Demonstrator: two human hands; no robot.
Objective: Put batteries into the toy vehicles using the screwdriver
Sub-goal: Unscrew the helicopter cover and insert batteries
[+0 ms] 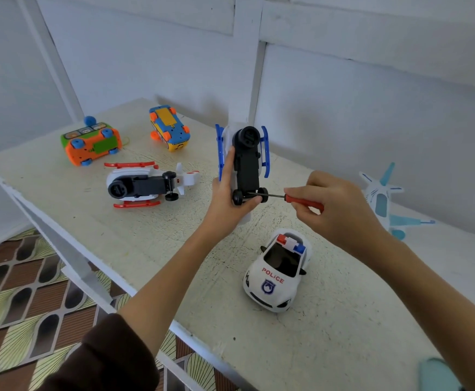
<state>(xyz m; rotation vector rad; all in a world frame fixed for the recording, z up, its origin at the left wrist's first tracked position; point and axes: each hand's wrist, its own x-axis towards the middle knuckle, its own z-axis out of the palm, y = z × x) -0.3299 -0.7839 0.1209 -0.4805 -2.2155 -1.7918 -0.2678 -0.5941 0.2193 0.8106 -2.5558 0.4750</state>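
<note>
The left hand (227, 198) grips the blue-skid helicopter (244, 162) belly-up, just beyond the police car (278, 270). The right hand (329, 204) pinches the red-handled screwdriver (298, 199), its tip at the helicopter's underside near the wheels. This looks like work on the battery-cover screw; next, the tip must seat squarely and turn.

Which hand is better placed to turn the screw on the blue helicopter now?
The right hand: it already holds the red screwdriver, tip at the blue helicopter underside. The left hand grips the toy steady.

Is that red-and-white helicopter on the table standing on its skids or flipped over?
Flipped over: the red-and-white helicopter shows its black underside and wheels.
</note>
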